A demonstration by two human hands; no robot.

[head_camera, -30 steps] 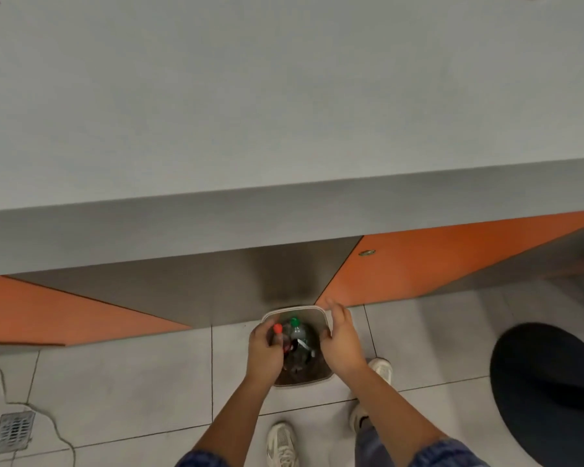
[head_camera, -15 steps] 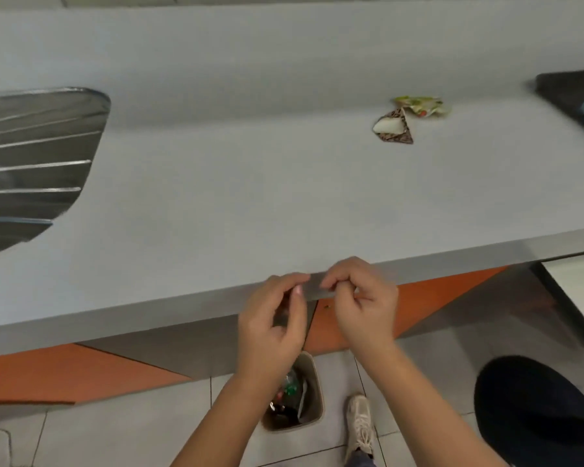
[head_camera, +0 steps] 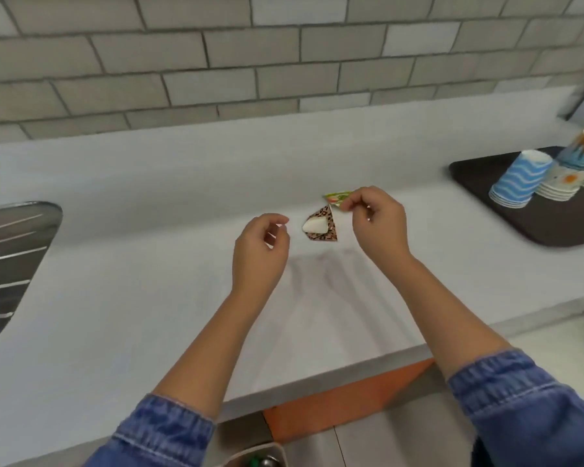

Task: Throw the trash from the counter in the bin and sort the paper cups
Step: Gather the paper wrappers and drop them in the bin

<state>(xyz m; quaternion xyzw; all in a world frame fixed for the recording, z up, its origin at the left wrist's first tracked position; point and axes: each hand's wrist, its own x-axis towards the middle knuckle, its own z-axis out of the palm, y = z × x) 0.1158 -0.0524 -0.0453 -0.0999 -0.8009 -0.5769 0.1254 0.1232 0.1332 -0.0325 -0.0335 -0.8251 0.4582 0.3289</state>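
A flattened paper cup with a leopard pattern [head_camera: 322, 227] lies on the grey counter [head_camera: 149, 281]. Just behind it lies a crumpled green wrapper [head_camera: 335, 198]; the fingertips of my right hand [head_camera: 376, 224] pinch its near edge. My left hand [head_camera: 262, 247] hovers just left of the leopard cup, fingers curled and holding nothing. Stacks of upside-down paper cups stand on a dark tray [head_camera: 506, 203] at the right: a blue wavy stack [head_camera: 520, 178] and colourful stacks [head_camera: 573, 166]. The bin [head_camera: 257, 456] shows at the bottom edge, below the counter.
A steel sink drainboard [head_camera: 11, 254] is set into the counter at the left. A grey tiled wall [head_camera: 250, 62] runs behind the counter. Orange cabinet fronts [head_camera: 344, 399] sit under the counter edge.
Both hands rose from the bin on the floor to the counter and reached forward. My right hand has come onto the green wrapper; my left has arrived beside the leopard cup.
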